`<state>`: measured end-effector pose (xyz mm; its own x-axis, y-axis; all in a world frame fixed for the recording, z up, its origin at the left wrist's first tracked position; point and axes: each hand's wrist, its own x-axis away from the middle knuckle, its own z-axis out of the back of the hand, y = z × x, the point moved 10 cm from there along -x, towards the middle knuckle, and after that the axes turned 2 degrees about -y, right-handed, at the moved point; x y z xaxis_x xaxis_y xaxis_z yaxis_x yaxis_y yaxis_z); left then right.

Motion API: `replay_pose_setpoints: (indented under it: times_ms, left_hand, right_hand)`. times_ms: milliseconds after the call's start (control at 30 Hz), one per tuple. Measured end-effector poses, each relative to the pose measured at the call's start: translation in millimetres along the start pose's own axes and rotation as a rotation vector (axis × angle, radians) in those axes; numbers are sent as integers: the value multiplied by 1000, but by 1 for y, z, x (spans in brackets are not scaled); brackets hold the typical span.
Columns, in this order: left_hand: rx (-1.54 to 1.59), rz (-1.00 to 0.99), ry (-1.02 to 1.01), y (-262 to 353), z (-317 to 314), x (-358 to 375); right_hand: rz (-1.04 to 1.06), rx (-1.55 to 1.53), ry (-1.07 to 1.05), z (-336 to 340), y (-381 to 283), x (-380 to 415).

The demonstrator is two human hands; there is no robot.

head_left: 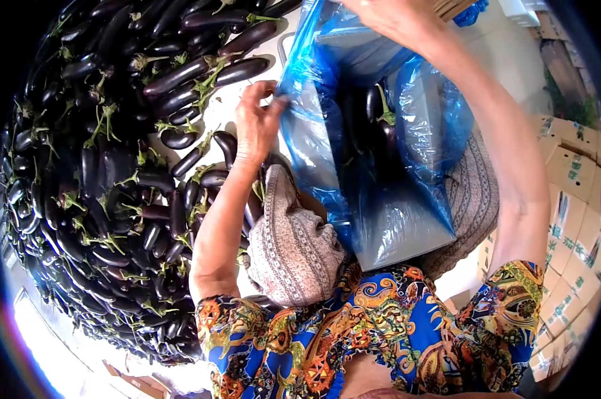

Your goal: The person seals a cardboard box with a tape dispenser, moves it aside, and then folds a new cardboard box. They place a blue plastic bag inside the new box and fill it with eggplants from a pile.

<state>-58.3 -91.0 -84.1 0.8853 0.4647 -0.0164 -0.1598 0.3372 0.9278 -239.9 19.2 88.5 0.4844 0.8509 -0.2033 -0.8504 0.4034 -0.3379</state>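
Observation:
In front of my body is an open box (407, 233) lined with a blue plastic bag (313, 133). Dark eggplants (375, 106) lie inside it, partly in shadow, one with a green stem. My left hand (256, 123) is at the left side of the bag, its thumb and fingers curled closed at the plastic edge. My right hand (397, 20) reaches over the far end of the box at the top of the view. Its fingers are cut off by the frame edge, so their grip is hidden.
A large heap of eggplants (114, 179) fills the left, some loose on a pale surface (217, 110) beside the box. Printed cardboard cartons (573, 173) are stacked at the right. My knees in patterned cloth (294, 253) flank the box.

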Motion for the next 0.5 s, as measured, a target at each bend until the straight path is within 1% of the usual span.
replay_pose_setpoints:
  times_ms: [33,67,100,133,167,233,267,300,333,367,400,433,500]
  left_hand:
    - [-47,-20,111,-14,13,0]
    - [-58,81,114,-25,20,1]
    - [-68,179,121,-33,26,2]
    - [-102,196,141,-39,31,6]
    - [-57,155,170,-35,34,12]
    - [143,237,130,-61,27,18]
    - [420,398,73,-79,16,27]
    - [572,479,94,-76,13,36]
    - [624,469,147,-84,14,41]
    - [686,458,192,-94,11,47]
    - [663,472,234,-98,9,56]
    - [671,495,256,-102,4,62]
    - [619,427,235,-95,2,65]
  right_hand:
    - [59,22,190,30,-22,12]
    - [-13,1,157,42,-33,24]
    - [20,25,183,52,-39,36]
    - [53,50,210,61,-46,48]
    - [186,111,290,65,-54,67]
    - [-117,-89,-278,10,-22,94]
    - [-333,-283,-563,-27,-16,119]
    - [-501,-617,-678,-64,-16,147]
    - [-735,-775,-781,-105,-10,183]
    - [-748,-753,-905,-137,-13,207]
    - [-923,-666,-969,-162,-9,233]
    - [-910,-662,-1009,-179,-7,242]
    - [-959,-602,-967,-212,23,254]
